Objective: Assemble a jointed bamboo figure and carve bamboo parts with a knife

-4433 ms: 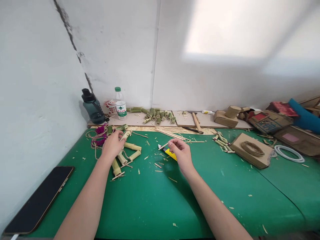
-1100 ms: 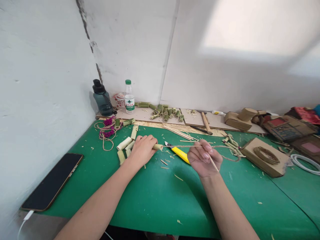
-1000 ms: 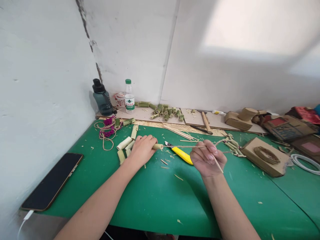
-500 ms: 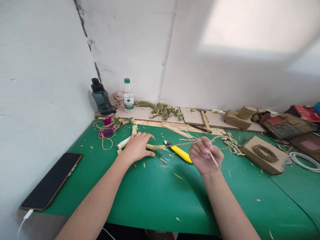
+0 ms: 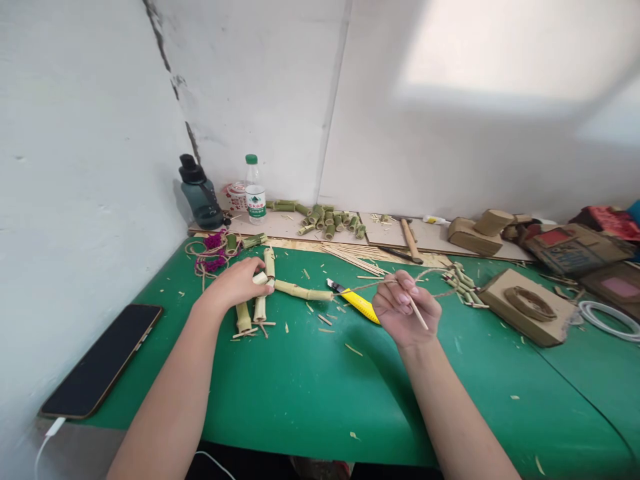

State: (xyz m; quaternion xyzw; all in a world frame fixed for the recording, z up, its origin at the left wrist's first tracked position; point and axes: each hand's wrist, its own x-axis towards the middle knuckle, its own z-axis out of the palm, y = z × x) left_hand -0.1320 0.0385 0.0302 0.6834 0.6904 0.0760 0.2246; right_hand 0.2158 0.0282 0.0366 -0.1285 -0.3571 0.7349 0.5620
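Observation:
My left hand (image 5: 240, 283) is closed round a short pale bamboo tube at the joint of a figure made of strung bamboo pieces. Part of that tube is hidden by the fingers. Two leg-like bamboo tubes (image 5: 243, 319) point toward me, with small sticks across their ends. To the right, a jointed bamboo arm (image 5: 304, 291) lies on the green table. Twine (image 5: 357, 289) runs taut from its tip to my raised right hand (image 5: 407, 307), which pinches the twine and a thin wooden stick (image 5: 419, 313). Beneath the twine lies a yellow utility knife (image 5: 361, 305).
Cut bamboo tubes (image 5: 330, 221), thin sticks (image 5: 353, 257) and a hammer (image 5: 411, 241) lie at the back. Two bottles (image 5: 255, 193) stand by the wall. A phone (image 5: 103, 360) is at left; a cardboard piece (image 5: 530, 307) and a small bamboo bundle (image 5: 465, 285) are at right.
My left hand has shifted left off the jointed bamboo arm, uncovering it and the leg tubes, and now grips near the joint. My right hand has barely moved, still holding stick and twine.

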